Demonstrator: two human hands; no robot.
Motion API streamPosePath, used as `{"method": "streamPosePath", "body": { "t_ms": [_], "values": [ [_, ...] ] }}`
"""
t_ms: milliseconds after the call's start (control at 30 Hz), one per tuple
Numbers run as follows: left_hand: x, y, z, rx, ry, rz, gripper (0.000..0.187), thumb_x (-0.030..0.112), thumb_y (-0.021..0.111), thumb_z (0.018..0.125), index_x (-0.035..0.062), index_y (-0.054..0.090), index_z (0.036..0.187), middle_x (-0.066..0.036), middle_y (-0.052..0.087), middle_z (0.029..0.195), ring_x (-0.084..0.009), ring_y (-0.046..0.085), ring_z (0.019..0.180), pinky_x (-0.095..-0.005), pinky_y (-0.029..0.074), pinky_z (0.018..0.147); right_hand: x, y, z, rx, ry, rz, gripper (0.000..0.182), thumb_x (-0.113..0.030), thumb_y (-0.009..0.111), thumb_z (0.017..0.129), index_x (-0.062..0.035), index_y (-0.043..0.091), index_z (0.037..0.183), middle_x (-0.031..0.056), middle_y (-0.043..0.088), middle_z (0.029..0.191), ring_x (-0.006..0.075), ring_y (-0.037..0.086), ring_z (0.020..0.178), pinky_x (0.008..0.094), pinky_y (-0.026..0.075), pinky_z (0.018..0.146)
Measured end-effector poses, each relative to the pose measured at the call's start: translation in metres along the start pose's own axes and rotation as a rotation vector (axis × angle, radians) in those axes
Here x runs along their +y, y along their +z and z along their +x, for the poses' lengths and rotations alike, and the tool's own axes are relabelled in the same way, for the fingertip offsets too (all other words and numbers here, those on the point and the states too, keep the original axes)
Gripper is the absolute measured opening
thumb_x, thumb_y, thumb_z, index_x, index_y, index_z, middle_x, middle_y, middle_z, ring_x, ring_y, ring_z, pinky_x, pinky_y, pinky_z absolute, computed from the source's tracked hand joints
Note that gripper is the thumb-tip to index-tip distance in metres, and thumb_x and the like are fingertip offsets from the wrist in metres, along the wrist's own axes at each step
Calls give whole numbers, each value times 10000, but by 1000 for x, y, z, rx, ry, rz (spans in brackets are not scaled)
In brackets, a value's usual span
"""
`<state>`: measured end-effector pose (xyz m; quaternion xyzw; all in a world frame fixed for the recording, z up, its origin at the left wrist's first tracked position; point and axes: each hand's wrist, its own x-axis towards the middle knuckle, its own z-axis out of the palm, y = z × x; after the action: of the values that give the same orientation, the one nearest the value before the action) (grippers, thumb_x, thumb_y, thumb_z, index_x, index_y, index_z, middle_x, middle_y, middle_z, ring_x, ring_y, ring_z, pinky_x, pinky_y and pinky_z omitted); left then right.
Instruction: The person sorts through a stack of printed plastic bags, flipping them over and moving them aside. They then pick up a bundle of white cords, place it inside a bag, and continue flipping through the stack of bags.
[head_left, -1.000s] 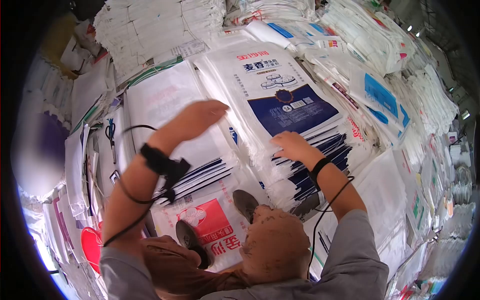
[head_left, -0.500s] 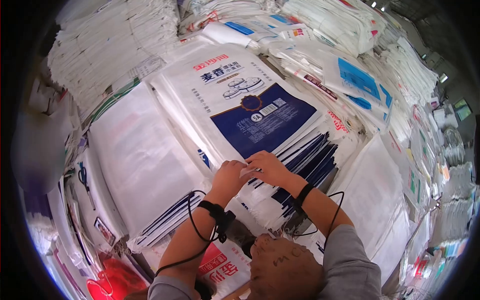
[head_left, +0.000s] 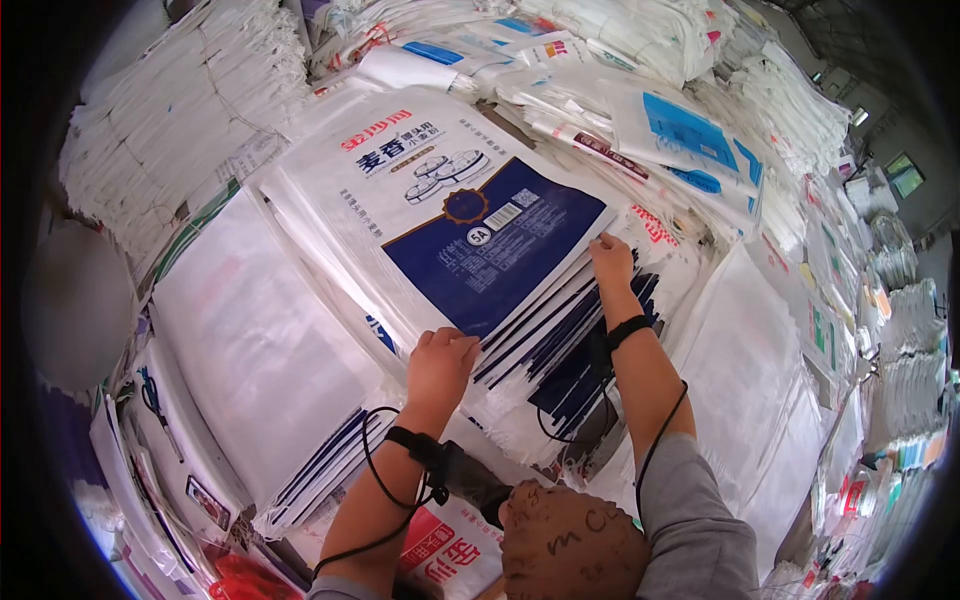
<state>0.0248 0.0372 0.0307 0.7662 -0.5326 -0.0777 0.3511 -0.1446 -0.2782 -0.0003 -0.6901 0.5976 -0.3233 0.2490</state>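
The left grip [head_left: 445,365] is at the near left corner of the top sack [head_left: 455,225], its fingers bent and the thumb drawn in close; I cannot tell whether it pinches the sheet or only presses on it. The right grip [head_left: 612,262] is at the near right corner, fingertips curled nearly together on the edge, and whether material is caught between them is likewise hidden.

Half a second ago the two grips met at the left corner. Since then the right one has travelled along the near edge to the far end of it, while the left has stayed by its corner. The edge is now reached at both ends instead of one, which I judge gives better control of the whole width.

The sack lies face up just beyond and between the grips, its blue panel nearest them. Directly under it, the pile of sacks [head_left: 556,345] shows uneven blue and white edges. Left of the left grip is a white stack [head_left: 255,315]; right of the right grip, plain white sacks [head_left: 745,335]. Well beyond both grips lies a blue-printed sack [head_left: 690,135].
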Motion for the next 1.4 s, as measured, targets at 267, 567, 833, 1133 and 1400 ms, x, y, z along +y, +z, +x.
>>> {"method": "streamPosePath", "body": {
  "t_ms": [267,567,833,1133,1400],
  "values": [
    [6,1,1,-212,61,185,188,187,614,895,25,695,947,-91,663,1119,-304,626,1005,-409,537,849,-32,-10,2,104,-69,-235,494,-350,682,818,0,671,1166,209,640,1103,335,640,1025,412,504,868],
    [43,17,14,-321,-61,289,451,235,649,873,23,544,1256,-162,580,1136,-351,573,1101,-461,510,892,-42,-3,2,50,-96,-398,531,-289,698,814,-22,594,1262,204,620,1157,349,621,1075,423,508,913],
    [22,73,-14,-155,14,499,680,293,597,907,-65,355,1433,-254,236,1563,-391,189,1473,-547,191,1169,-34,37,35,71,31,78,418,-306,651,848,-5,661,1139,211,703,1009,378,661,972,429,501,869],
    [30,67,-13,-155,-59,335,735,283,592,901,-47,276,1476,-235,233,1569,-364,197,1474,-519,180,1184,-188,56,-120,-228,-1041,187,244,-37,571,794,-84,651,1020,112,679,909,366,628,862,473,494,723],
    [20,77,-15,-46,-3,247,657,310,534,934,23,312,1482,-169,422,1473,-307,354,1399,-445,252,1155,-166,89,-193,-811,-1305,105,262,-121,604,857,-97,676,1107,84,686,1135,282,613,1089,418,495,875]
  ]
}}
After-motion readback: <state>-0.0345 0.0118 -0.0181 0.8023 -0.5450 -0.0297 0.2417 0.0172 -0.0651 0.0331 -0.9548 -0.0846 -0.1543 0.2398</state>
